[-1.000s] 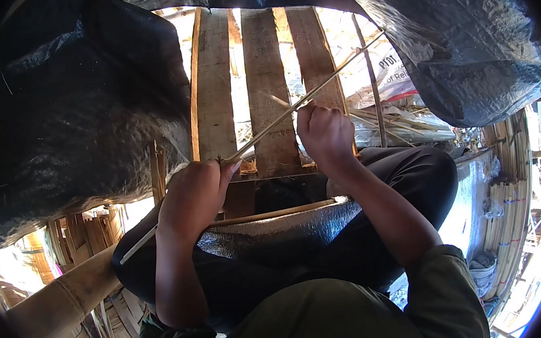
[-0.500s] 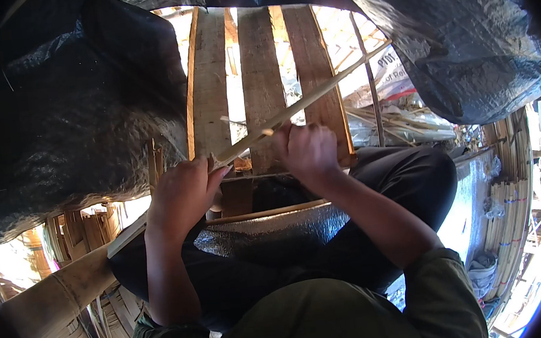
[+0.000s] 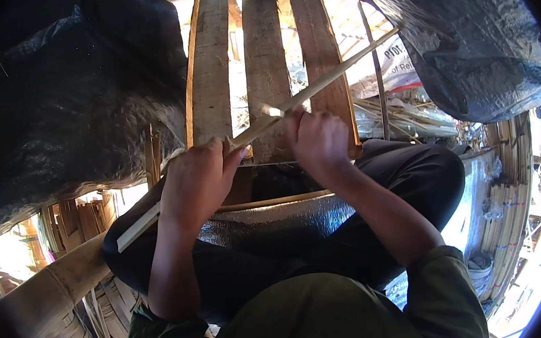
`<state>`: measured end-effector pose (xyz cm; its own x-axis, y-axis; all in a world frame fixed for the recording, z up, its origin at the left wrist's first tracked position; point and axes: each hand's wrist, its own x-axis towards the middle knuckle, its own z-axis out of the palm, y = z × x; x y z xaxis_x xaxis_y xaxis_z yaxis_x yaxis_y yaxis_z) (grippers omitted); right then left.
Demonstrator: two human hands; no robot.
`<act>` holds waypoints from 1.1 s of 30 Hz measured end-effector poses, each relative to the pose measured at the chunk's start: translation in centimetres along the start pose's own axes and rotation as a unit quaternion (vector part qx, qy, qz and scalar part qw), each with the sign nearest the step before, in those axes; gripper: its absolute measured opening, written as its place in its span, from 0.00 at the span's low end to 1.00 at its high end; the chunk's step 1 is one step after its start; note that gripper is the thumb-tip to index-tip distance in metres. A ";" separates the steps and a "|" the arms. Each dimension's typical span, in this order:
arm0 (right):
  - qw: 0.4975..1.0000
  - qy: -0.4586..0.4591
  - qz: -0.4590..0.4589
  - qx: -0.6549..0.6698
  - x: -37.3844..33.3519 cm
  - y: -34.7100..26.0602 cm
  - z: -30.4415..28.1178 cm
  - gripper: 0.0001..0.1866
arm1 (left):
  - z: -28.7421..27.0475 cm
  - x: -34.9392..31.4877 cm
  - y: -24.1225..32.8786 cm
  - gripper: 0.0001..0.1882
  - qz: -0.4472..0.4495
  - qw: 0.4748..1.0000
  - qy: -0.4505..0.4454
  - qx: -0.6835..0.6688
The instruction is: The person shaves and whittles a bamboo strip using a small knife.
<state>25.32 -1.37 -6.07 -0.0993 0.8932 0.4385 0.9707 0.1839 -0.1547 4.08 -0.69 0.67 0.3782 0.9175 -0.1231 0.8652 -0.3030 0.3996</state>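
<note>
A long pale bamboo strip (image 3: 327, 81) runs aslant from beside my left forearm up to the far right. My left hand (image 3: 196, 183) is closed round its lower part, thumb laid along it, and the near end sticks out past the wrist. My right hand (image 3: 321, 140) is in a fist against the strip's near side, further up. A small bright, blurred piece (image 3: 270, 111) shows across the strip beside that fist; whether it is a blade or a shaving I cannot tell. What the right fist holds is hidden by its fingers.
Wooden slats (image 3: 264, 53) stand just beyond my hands. Dark plastic sheeting (image 3: 72, 103) hangs at left and right. A thick bamboo pole (image 3: 61, 280) lies at lower left. My crossed legs are under my arms, with a silvery sheet (image 3: 275, 223) between them. Bundled strips (image 3: 505, 238) stand at right.
The strip and both hands have moved slightly up and right in the picture. My right fist stays against the strip, and the bright piece beside it shows larger now.
</note>
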 end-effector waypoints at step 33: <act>0.994 -0.043 -0.072 -0.073 -0.7 1.9 -0.5 0.07 | 0.2 -1.3 1.6 0.21 -0.078 0.992 -0.059 -0.084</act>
<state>27.37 -1.84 -6.25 -0.2508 0.8950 0.3689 0.9661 0.2558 0.0362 5.06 -2.43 1.34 0.2887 0.9101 -0.2972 0.8532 -0.1037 0.5112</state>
